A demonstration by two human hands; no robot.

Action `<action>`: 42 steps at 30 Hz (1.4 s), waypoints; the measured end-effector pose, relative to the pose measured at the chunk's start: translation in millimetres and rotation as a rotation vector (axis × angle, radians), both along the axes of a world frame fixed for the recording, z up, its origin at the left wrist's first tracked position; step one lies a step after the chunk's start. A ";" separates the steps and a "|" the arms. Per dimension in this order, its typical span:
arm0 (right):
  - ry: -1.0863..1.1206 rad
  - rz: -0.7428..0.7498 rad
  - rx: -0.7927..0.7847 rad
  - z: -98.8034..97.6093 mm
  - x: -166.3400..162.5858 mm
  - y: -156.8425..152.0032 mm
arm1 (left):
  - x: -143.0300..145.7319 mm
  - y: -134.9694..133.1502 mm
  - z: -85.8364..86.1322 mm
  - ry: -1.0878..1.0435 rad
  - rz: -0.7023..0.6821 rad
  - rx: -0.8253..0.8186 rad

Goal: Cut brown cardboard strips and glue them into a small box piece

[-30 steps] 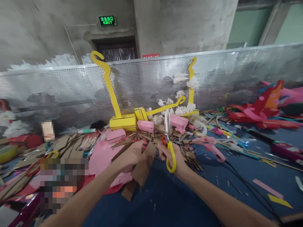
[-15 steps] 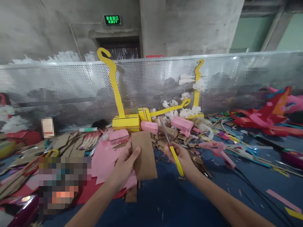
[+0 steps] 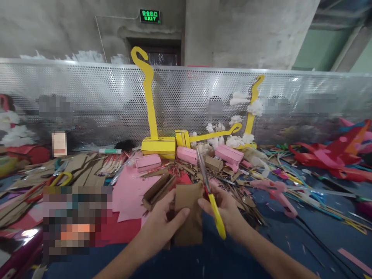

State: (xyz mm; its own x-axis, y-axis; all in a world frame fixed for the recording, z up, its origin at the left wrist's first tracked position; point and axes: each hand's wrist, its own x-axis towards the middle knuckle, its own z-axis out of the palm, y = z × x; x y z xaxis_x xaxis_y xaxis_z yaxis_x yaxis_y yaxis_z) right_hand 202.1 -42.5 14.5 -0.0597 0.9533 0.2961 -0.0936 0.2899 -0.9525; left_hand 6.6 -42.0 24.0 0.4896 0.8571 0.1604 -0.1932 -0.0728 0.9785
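Observation:
My left hand (image 3: 162, 224) grips a brown cardboard piece (image 3: 188, 213), thumb across its front, holding it upright over the blue table (image 3: 203, 263). My right hand (image 3: 226, 209) holds yellow-handled scissors (image 3: 210, 193), blades pointing up and away, and its fingers touch the cardboard's right edge. Just behind the cardboard lies a small open cardboard box (image 3: 158, 190) on pink paper (image 3: 129, 193).
Yellow cardboard hooks on block bases (image 3: 158, 145) stand against a perforated metal fence (image 3: 87, 100) with white cotton tufts (image 3: 241, 137). Pink blocks (image 3: 229, 155), cardboard scraps, a pink glue gun (image 3: 276, 190) with black cord, red and pink paper shapes (image 3: 334, 155) and other scissors (image 3: 62, 179) lie around.
The cardboard piece and both hands have come closer to me and lower. The right hand with the scissors has closed in on the cardboard's right edge. The view tilted slightly.

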 end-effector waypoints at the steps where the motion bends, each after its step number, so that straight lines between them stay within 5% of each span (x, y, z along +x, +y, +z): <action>1: 0.026 -0.003 -0.012 0.6 -0.9 -1.9 | -0.8 -0.2 0.5 0.027 -0.010 0.013; 8: 0.246 -0.019 -0.053 9.6 -1.4 -3.6 | -0.3 -2.8 -2.9 0.175 -0.064 0.015; 12: 0.351 -0.074 -0.029 13.1 6.5 5.8 | -1.5 4.1 -8.2 0.157 0.072 -0.097; 17: 0.383 -0.154 -0.045 13.7 22.6 15.7 | -12.3 16.6 -0.2 0.204 0.121 -0.024; 24: 0.165 0.025 -0.089 6.3 8.5 2.8 | -12.6 21.6 17.4 -0.254 0.484 -0.020; 29: 0.054 0.193 -0.120 3.6 -14.9 -9.4 | -0.8 10.8 9.9 -0.097 0.200 -0.007; 32: 0.032 0.190 -0.135 -0.4 -17.7 -9.1 | -0.1 10.5 6.8 -0.073 0.143 0.031; 37: 0.095 0.053 -0.113 -5.9 -9.6 0.2 | -16.3 25.0 5.5 -0.002 0.302 0.313; 42: 0.086 0.122 -0.062 -1.4 -3.7 -3.8 | -26.7 28.2 3.8 0.152 0.421 0.622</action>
State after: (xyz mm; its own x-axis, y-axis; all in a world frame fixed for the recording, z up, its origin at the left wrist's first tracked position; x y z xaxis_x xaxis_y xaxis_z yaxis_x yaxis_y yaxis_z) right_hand 198.4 -46.3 13.1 -0.1534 0.9572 0.2456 -0.2068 0.2120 -0.9551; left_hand -20.1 -13.8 27.8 0.1970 0.7501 0.6313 0.1065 -0.6565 0.7468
